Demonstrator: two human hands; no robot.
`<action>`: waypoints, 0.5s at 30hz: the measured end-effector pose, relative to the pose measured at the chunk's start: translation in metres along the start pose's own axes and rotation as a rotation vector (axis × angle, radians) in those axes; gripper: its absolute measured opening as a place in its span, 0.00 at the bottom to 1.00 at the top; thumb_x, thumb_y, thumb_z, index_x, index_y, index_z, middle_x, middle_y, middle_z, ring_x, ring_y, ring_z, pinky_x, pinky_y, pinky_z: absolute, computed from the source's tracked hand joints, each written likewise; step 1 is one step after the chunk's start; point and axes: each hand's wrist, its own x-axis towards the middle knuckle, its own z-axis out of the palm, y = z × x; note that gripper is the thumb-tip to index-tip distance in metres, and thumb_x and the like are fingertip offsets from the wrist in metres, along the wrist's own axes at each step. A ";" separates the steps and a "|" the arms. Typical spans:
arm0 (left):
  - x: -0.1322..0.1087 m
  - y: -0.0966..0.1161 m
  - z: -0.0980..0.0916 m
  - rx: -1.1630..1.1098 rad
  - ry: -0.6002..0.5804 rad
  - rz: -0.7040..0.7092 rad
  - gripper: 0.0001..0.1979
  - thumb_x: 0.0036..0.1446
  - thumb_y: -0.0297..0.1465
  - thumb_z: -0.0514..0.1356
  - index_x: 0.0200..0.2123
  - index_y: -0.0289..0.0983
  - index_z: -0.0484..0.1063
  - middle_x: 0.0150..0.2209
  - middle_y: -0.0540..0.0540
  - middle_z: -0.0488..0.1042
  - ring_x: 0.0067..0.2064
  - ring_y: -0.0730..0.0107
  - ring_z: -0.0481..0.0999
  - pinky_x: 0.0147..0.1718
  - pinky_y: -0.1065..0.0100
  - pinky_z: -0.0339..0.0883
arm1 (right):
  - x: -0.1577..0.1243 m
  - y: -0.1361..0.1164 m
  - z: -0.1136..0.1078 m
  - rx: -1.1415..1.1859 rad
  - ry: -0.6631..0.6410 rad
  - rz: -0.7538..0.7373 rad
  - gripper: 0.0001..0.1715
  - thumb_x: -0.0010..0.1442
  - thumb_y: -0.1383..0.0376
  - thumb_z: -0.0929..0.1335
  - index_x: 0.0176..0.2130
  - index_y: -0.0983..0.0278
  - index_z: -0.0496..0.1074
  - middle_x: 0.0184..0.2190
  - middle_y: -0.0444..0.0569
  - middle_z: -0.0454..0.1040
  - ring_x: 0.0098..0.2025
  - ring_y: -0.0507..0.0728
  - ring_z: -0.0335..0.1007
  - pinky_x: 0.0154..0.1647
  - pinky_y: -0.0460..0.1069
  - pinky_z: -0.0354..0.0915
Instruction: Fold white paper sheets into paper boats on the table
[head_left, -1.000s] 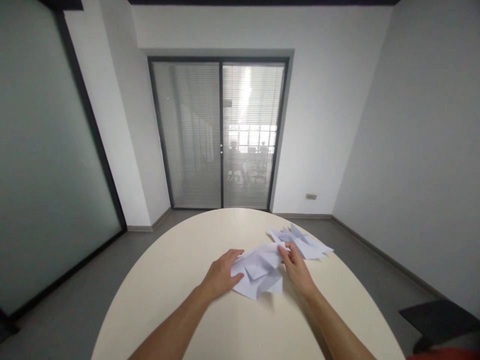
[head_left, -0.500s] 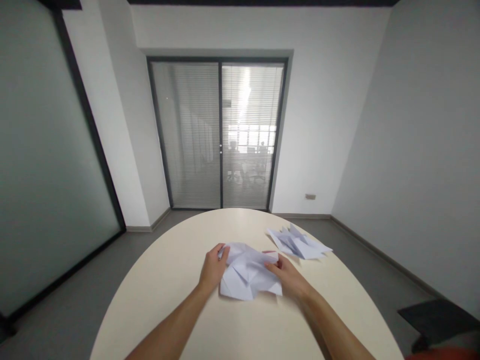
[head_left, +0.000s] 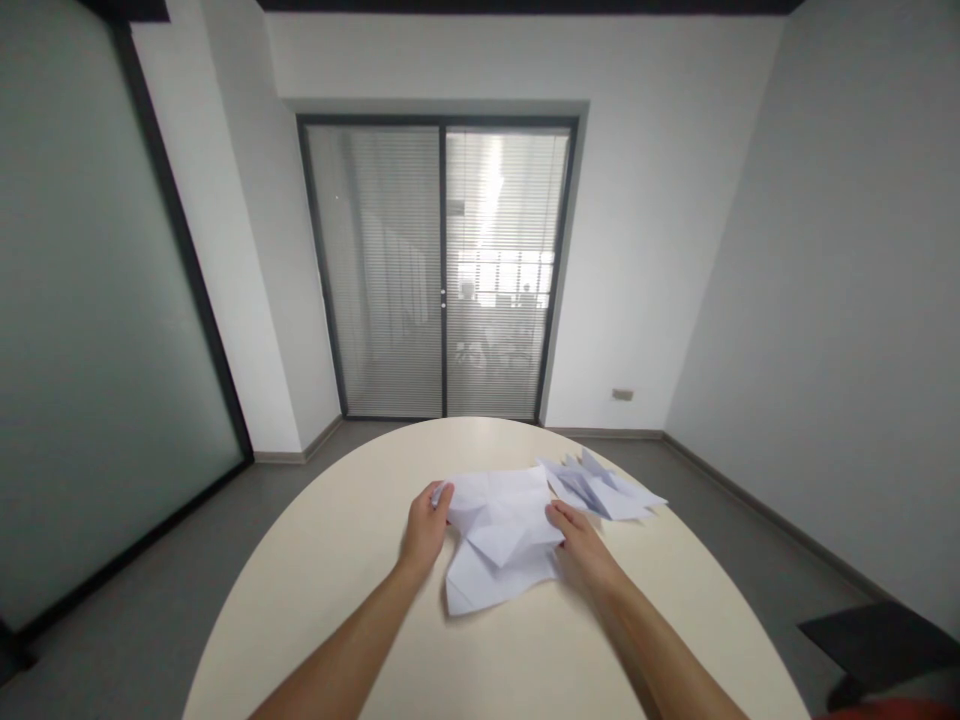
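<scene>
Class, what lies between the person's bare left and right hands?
The head view shows a creased white paper sheet there, held by the left hand and the right hand.

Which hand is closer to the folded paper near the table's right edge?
Right. The right hand is just this side of the folded paper; the left hand is farther left, gripping the creased sheet.

Sheet (head_left: pixel 499 540) being held over desk (head_left: pixel 300 575), betw. L hand (head_left: pixel 426 525) at its L edge & R hand (head_left: pixel 583 545) at its R edge. Paper pile (head_left: pixel 604 495) lying on desk, far R side, just behind & R of sheet. Door (head_left: pixel 375 270) standing behind desk, approx. ctr. Wall plate (head_left: pixel 622 395) sitting low, R of door. Side panel (head_left: pixel 97 300) standing far L, well apart from desk.
</scene>
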 end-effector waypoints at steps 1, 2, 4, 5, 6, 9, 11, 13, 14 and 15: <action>0.001 -0.001 0.000 -0.041 0.000 -0.032 0.25 0.55 0.53 0.58 0.37 0.34 0.73 0.31 0.46 0.76 0.31 0.65 0.74 0.26 0.72 0.65 | 0.001 0.000 -0.001 0.024 -0.013 0.023 0.26 0.52 0.42 0.68 0.30 0.62 0.72 0.25 0.46 0.74 0.30 0.58 0.70 0.28 0.49 0.63; 0.002 -0.002 0.001 -0.087 0.000 -0.070 0.26 0.53 0.53 0.58 0.38 0.34 0.73 0.32 0.45 0.76 0.32 0.64 0.75 0.26 0.71 0.66 | 0.001 -0.001 -0.002 0.054 -0.039 0.056 0.27 0.51 0.42 0.68 0.31 0.62 0.72 0.26 0.46 0.74 0.30 0.58 0.69 0.29 0.49 0.62; 0.003 -0.003 0.001 -0.182 -0.003 -0.154 0.27 0.52 0.54 0.60 0.40 0.34 0.73 0.36 0.43 0.78 0.35 0.63 0.76 0.29 0.70 0.68 | 0.002 -0.003 -0.004 0.089 -0.089 0.081 0.27 0.52 0.42 0.68 0.32 0.62 0.71 0.27 0.45 0.73 0.31 0.57 0.68 0.30 0.48 0.62; 0.002 -0.003 0.001 -0.230 -0.011 -0.196 0.27 0.52 0.53 0.61 0.41 0.34 0.72 0.38 0.41 0.78 0.36 0.62 0.77 0.31 0.68 0.70 | 0.001 -0.004 -0.005 0.088 -0.101 0.063 0.27 0.53 0.42 0.68 0.33 0.62 0.71 0.27 0.45 0.72 0.31 0.57 0.67 0.31 0.48 0.62; 0.002 -0.003 0.001 -0.277 -0.028 -0.236 0.26 0.52 0.51 0.62 0.42 0.35 0.72 0.40 0.40 0.78 0.38 0.62 0.78 0.33 0.67 0.71 | 0.001 -0.005 -0.006 0.077 -0.103 0.033 0.26 0.54 0.42 0.68 0.33 0.62 0.71 0.28 0.45 0.72 0.31 0.56 0.67 0.32 0.49 0.62; -0.001 -0.001 0.002 -0.363 -0.122 -0.344 0.24 0.51 0.43 0.66 0.48 0.37 0.68 0.46 0.38 0.77 0.40 0.61 0.79 0.36 0.64 0.73 | -0.001 -0.012 -0.007 0.000 -0.046 -0.072 0.27 0.56 0.41 0.66 0.34 0.61 0.71 0.29 0.45 0.71 0.34 0.57 0.66 0.35 0.49 0.62; -0.004 0.000 0.005 -0.377 -0.171 -0.397 0.26 0.53 0.43 0.65 0.51 0.37 0.65 0.47 0.38 0.76 0.39 0.61 0.80 0.36 0.62 0.74 | -0.003 -0.018 -0.006 -0.060 0.023 -0.127 0.27 0.57 0.40 0.65 0.35 0.61 0.71 0.29 0.45 0.70 0.34 0.58 0.65 0.35 0.49 0.62; -0.007 0.002 0.009 -0.354 -0.197 -0.391 0.29 0.55 0.46 0.63 0.54 0.37 0.62 0.46 0.38 0.77 0.39 0.61 0.80 0.37 0.61 0.73 | -0.004 -0.024 -0.005 -0.106 0.092 -0.185 0.27 0.59 0.41 0.64 0.36 0.61 0.71 0.29 0.46 0.69 0.35 0.58 0.64 0.36 0.49 0.62; -0.009 0.003 0.010 -0.329 -0.212 -0.361 0.30 0.55 0.47 0.63 0.55 0.37 0.61 0.45 0.38 0.77 0.39 0.61 0.80 0.38 0.61 0.73 | -0.004 -0.027 -0.005 -0.121 0.121 -0.210 0.26 0.59 0.42 0.63 0.37 0.61 0.71 0.30 0.46 0.69 0.35 0.58 0.64 0.37 0.49 0.62; -0.010 0.004 0.012 -0.294 -0.228 -0.317 0.32 0.55 0.47 0.64 0.56 0.37 0.60 0.45 0.38 0.77 0.40 0.61 0.80 0.39 0.61 0.72 | -0.004 -0.030 -0.005 -0.129 0.144 -0.231 0.26 0.60 0.42 0.63 0.37 0.61 0.71 0.30 0.46 0.69 0.35 0.58 0.64 0.38 0.50 0.62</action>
